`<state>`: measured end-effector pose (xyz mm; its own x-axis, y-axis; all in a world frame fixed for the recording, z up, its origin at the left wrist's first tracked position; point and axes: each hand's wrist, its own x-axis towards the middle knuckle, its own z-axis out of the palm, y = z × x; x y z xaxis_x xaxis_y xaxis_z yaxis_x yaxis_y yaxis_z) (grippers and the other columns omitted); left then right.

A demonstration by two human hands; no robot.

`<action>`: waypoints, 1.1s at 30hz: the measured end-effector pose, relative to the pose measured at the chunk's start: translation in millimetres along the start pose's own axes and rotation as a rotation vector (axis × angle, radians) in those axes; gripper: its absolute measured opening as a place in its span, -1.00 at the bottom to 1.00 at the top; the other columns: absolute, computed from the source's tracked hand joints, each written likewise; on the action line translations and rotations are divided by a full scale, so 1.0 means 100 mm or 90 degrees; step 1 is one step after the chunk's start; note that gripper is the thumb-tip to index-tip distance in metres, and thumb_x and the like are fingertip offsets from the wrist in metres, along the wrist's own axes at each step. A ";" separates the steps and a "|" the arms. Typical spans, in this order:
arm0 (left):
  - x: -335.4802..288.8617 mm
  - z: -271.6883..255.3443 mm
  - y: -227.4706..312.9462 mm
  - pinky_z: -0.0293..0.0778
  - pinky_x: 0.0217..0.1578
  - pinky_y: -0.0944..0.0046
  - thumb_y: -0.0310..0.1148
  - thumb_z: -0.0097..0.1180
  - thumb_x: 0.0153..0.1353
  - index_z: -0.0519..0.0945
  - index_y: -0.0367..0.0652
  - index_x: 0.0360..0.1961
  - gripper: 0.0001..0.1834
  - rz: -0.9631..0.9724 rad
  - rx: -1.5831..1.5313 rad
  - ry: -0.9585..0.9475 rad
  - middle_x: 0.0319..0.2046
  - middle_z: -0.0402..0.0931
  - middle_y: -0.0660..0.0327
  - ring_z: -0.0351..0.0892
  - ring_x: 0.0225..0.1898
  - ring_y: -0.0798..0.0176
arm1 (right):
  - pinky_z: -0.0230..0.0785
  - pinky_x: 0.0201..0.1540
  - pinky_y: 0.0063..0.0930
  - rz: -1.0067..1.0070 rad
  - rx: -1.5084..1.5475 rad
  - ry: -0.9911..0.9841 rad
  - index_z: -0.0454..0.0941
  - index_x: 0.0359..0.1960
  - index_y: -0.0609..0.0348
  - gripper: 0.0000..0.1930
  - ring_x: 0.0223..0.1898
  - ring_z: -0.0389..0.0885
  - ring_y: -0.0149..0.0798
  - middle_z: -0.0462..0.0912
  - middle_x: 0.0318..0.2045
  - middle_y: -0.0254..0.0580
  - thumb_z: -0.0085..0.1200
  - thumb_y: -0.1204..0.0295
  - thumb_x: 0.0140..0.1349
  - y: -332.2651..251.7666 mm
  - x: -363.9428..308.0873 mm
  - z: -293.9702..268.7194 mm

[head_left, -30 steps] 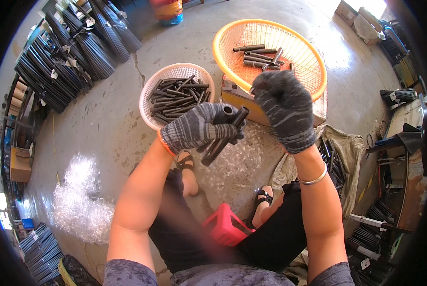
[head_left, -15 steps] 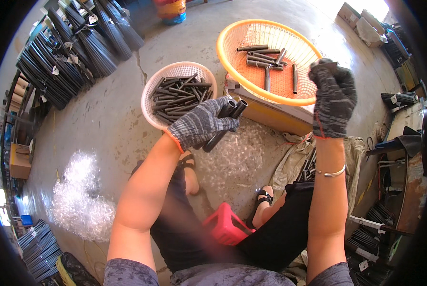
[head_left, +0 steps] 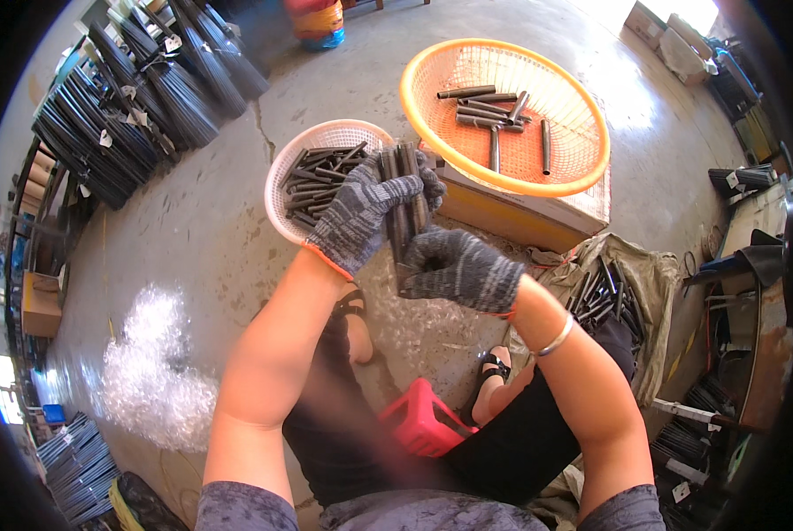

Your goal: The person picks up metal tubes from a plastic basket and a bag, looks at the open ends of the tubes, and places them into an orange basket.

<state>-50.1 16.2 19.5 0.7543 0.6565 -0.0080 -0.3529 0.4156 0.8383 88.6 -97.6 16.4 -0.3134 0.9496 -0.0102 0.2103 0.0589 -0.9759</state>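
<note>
We hold the dark tubes [head_left: 396, 230] in the left grip [head_left: 358, 212], a gloved hand closed around their middles with the thumb across the front; the tubes stand nearly upright, their upper ends projecting above the thumb; we count at least two, the overlap hiding any more. The gloved right grip [head_left: 463, 268] is curled against their lower ends; we cannot tell whether it encloses one.

We note two baskets: one white plastic basket [head_left: 278, 208], just beyond the left grip, filled with cut tubes too heaped to count; one orange plastic basket [head_left: 551, 188], forward and to the right, with about seven loose tubes, set on one carton [head_left: 503, 211]. We find one open woven sack [head_left: 658, 301] of further tubes beside the right knee; one pink plastic stool [head_left: 419, 425] between the legs; one bracelet [head_left: 557, 337] on the right wrist.
</note>
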 end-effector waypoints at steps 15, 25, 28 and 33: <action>0.01 -0.11 0.11 0.50 -0.04 0.31 -0.53 0.07 0.21 0.36 -0.37 0.08 -0.60 0.049 -0.026 0.085 -0.07 0.50 0.06 0.52 -0.03 0.20 | 0.56 -0.06 -0.20 -0.123 0.695 0.459 0.43 -0.20 0.21 -0.80 -0.23 0.61 -0.15 0.56 -0.25 -0.09 0.09 0.61 0.13 0.04 0.05 -0.67; -0.03 0.04 0.13 0.52 -0.10 0.36 -0.42 0.15 0.18 0.51 -0.29 -0.02 -0.66 0.008 0.146 0.067 -0.16 0.59 0.17 0.59 -0.15 0.31 | 0.40 0.14 0.06 -0.310 0.726 0.335 0.39 -0.10 0.17 -0.81 -0.04 0.53 0.15 0.48 -0.09 0.12 -0.10 0.57 0.26 0.26 -0.09 -1.04; -0.04 0.05 0.13 0.52 -0.09 0.34 -0.42 0.16 0.18 0.50 -0.29 -0.02 -0.65 0.003 0.145 0.063 -0.16 0.58 0.18 0.59 -0.15 0.28 | 0.49 0.06 0.01 -0.377 0.733 0.354 0.41 -0.11 0.20 -0.77 -0.07 0.55 0.15 0.50 -0.10 0.20 -0.03 0.65 0.18 0.03 -0.13 -1.10; -0.01 0.05 0.14 0.51 -0.05 0.30 -0.42 0.16 0.17 0.46 -0.30 0.01 -0.62 -0.024 0.174 0.044 -0.13 0.57 0.14 0.58 -0.13 0.24 | 0.65 -0.18 -0.19 -0.321 0.660 0.604 0.39 -0.25 0.25 -0.80 -0.19 0.62 0.08 0.57 -0.20 0.13 0.04 0.70 0.09 -0.19 -0.25 -1.26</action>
<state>-53.2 17.9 34.6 0.7209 0.6894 -0.0709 -0.1567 0.2618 0.9523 209.4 -83.9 62.5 0.6382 0.7618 0.1113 -0.5960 0.5804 -0.5549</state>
